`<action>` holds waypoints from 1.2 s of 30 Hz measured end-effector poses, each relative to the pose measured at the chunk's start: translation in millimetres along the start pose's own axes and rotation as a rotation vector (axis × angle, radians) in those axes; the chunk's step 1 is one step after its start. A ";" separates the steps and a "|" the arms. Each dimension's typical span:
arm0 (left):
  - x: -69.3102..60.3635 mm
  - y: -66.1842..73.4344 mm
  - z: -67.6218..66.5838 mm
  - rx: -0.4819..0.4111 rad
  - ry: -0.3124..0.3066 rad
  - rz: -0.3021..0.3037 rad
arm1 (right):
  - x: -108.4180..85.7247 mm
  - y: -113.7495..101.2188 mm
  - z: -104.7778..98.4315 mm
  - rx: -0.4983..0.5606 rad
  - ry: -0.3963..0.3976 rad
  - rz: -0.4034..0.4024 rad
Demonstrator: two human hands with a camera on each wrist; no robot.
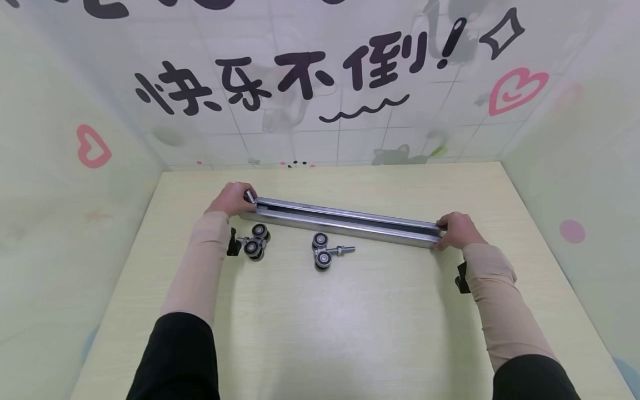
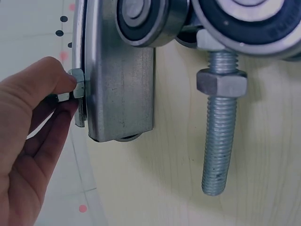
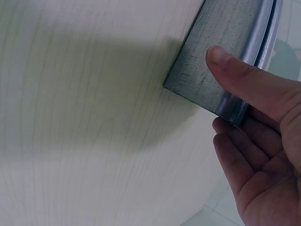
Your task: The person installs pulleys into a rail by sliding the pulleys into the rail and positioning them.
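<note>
I have the metal rail [image 1: 345, 229] slanting across the middle of the head view. My left hand [image 1: 232, 199], at centre left, pinches a nut [image 2: 79, 82] at the rail's left end between thumb and fingers. My right hand [image 1: 459, 230], at centre right, grips the other end, thumb against its side. Lower, one roller [image 1: 254, 247] lies left of centre, another roller [image 1: 323, 258] at mid-frame, both on the table [image 1: 350, 333].
</note>
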State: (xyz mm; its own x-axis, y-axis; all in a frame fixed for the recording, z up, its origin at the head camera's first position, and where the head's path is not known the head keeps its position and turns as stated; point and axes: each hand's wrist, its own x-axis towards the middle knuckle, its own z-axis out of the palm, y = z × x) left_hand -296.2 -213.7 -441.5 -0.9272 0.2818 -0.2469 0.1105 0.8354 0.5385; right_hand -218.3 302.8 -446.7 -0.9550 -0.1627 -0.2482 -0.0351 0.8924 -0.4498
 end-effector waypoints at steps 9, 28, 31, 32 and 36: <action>-1.3 -2.1 -0.9 0.011 0.011 0.000 | -0.6 0.5 -0.3 -0.005 0.003 -0.005; -2.7 6.2 0.2 0.029 0.008 -0.009 | 0.5 0.1 0.1 -0.011 -0.006 0.005; -2.1 7.0 1.2 0.020 0.015 -0.019 | 0.4 0.2 -0.3 -0.011 -0.007 0.002; -1.9 7.3 1.3 0.020 0.017 -0.017 | 0.4 0.1 -0.4 -0.009 -0.009 0.004; -1.7 5.0 1.6 0.006 0.026 -0.006 | 0.7 -0.6 -0.6 -0.007 -0.009 0.002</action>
State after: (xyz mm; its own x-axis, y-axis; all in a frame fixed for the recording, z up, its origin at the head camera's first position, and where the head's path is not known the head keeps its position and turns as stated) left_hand -293.5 -209.3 -439.7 -0.9366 0.2650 -0.2291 0.1075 0.8399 0.5321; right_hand -219.2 302.3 -446.1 -0.9524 -0.1646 -0.2566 -0.0354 0.8958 -0.4431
